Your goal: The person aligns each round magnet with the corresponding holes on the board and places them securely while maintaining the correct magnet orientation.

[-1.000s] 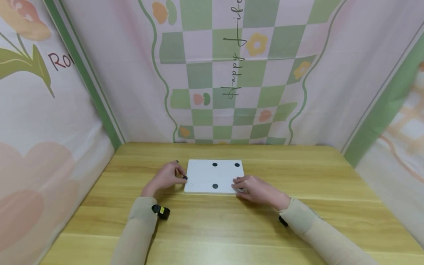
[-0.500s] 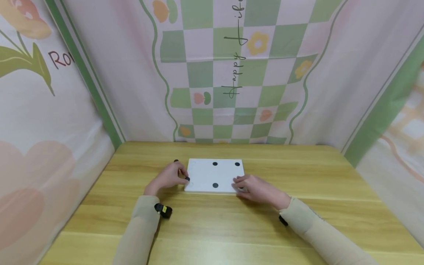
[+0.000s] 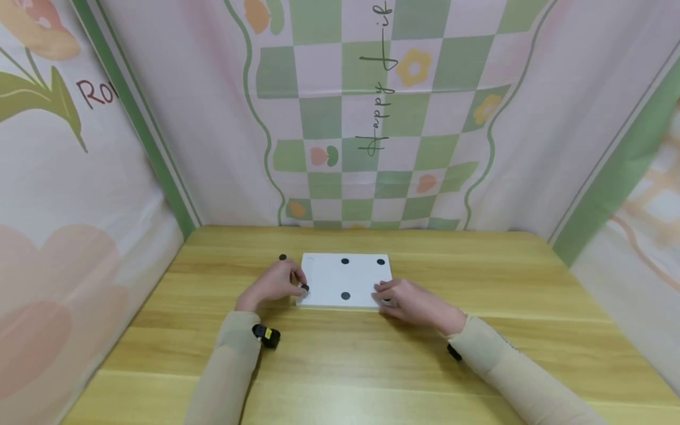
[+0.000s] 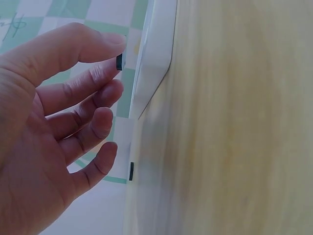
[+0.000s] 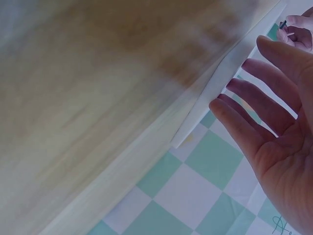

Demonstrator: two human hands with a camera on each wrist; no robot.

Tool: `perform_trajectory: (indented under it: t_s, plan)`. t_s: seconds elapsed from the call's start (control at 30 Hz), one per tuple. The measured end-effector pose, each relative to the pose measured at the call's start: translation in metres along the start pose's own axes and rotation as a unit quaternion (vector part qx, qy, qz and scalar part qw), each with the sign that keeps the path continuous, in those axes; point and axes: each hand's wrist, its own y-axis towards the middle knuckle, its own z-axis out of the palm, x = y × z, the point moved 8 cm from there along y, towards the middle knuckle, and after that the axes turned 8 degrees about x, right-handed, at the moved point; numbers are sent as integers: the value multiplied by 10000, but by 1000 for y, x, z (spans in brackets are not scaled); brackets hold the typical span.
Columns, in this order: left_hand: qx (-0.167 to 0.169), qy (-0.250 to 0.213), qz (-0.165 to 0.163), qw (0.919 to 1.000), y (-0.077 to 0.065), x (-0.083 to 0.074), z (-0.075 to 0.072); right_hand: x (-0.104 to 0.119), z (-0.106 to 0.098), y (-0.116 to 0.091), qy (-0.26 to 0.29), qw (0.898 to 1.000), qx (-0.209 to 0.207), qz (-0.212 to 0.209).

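Note:
A flat white board (image 3: 324, 274) lies on the wooden table, bearing several black round discs, among them one near its far edge (image 3: 345, 261) and one near its front edge (image 3: 345, 296). My left hand (image 3: 273, 282) pinches a small black disc (image 4: 119, 62) between thumb and index finger, close over the board's front left corner. At the front right corner my right hand (image 3: 411, 301) rests with loosely bent, spread fingers along the board, partly covering another black disc (image 3: 386, 300). A faint round outline (image 3: 310, 258) shows at the board's far left corner.
One more black disc (image 3: 283, 257) lies on the table (image 3: 340, 360), left of the board and just beyond my left hand. Patterned cloth (image 3: 358, 118) hangs behind the table's back edge and along both sides.
My left hand has moved slightly right with the pinched disc, from the board's left edge to over its front left corner. The right hand has stayed in place.

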Motion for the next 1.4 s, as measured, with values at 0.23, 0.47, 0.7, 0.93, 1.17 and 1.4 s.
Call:
perform_trajectory:
  t_s: [0.23,0.47,0.7,0.93,1.17,1.4]
  plan:
    - [186,-160,-15,9997,1,-3,4,1,-1,0,-26,10000,-25,-49]
    - [273,-194,14,9994,1,-5,5,3,-3,0,-18,9998,-103,-159]
    - [383,-191,56,9991,1,-7,7,4,-3,0,-29,9998,-90,-145]
    - [462,-210,86,9987,2,-6,10,2,-3,0,27,10000,-45,-73]
    - [480,-319,96,9983,2,-4,10,3,-3,0,57,9999,-62,-124]
    - [485,-379,29,9981,1,-4,9,2,-3,0,85,9999,8,-53]
